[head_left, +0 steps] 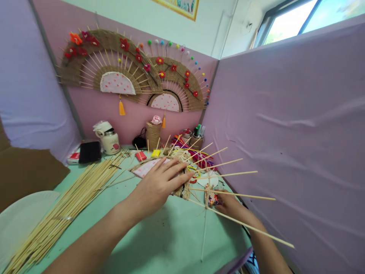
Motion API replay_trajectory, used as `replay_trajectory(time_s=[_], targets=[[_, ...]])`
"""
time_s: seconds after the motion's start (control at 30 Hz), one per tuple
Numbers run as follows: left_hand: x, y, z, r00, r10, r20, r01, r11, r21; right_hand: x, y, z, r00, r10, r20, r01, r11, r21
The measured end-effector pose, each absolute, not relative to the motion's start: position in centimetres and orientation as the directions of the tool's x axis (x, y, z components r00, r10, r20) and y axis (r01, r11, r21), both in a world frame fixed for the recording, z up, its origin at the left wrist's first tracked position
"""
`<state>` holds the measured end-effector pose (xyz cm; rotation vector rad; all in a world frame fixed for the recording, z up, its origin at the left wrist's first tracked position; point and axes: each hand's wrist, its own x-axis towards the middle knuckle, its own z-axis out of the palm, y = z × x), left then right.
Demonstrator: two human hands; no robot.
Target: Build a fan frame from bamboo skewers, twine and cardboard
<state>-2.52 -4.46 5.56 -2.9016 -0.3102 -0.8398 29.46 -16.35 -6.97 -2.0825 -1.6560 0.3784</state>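
Note:
A half-made fan (142, 168) of thin bamboo sticks, with a pale pink spotted half-round centre and twine woven around it, is tilted above the green table. My left hand (159, 180) lies over the fan and grips it, fingers across the centre and the woven band. Bare sticks (228, 173) spread out to the right. My right hand (226, 201) is beneath the lower sticks, closed on a small patterned card wound with twine (211, 197); its fingertips are partly hidden. A strand of twine runs up from the card across the sticks.
Loose bamboo sticks (71, 201) lie at left beside a white plate (23, 213). Behind stand a white flask (110, 140), a twine spool (153, 135) and a pen holder (197, 140). Finished fans (114, 42) hang on the pink partition. A purple-covered panel (285, 114) borders the right.

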Motion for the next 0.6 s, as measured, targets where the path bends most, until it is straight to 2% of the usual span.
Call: replay_trajectory(time_s=[0.1,0.17,0.23,0.3,0.4,0.6], targets=[[-2.5,-4.5,5.7,0.829,0.116,0.548,0.175,-0.983,-0.056,28.8,-15.1,-3.8,0.330,0.919,0.214,0.721,-0.099,-0.686],[-2.4,-4.6,5.8,0.825,0.083,0.559,0.141,-0.988,-0.060,27.7,-13.7,-1.4,0.370,0.870,0.327,0.567,0.067,-0.821],[-2.4,-4.8,5.8,0.823,0.055,0.565,0.111,-0.992,-0.065,26.3,-12.1,0.5,0.383,0.845,0.373,0.396,0.215,-0.893],[-2.3,-4.9,5.8,0.822,0.031,0.568,0.086,-0.994,-0.070,25.2,-10.5,1.7,0.345,0.856,0.385,0.190,0.338,-0.922],[-2.2,-5.1,5.7,0.822,-0.005,0.570,0.052,-0.995,-0.084,24.5,-8.5,1.9,0.276,0.891,0.362,-0.037,0.386,-0.922],[-2.2,-5.2,5.6,0.819,-0.008,0.574,0.047,-0.996,-0.081,24.1,-7.0,0.8,0.377,0.877,0.298,-0.151,0.376,-0.914]])
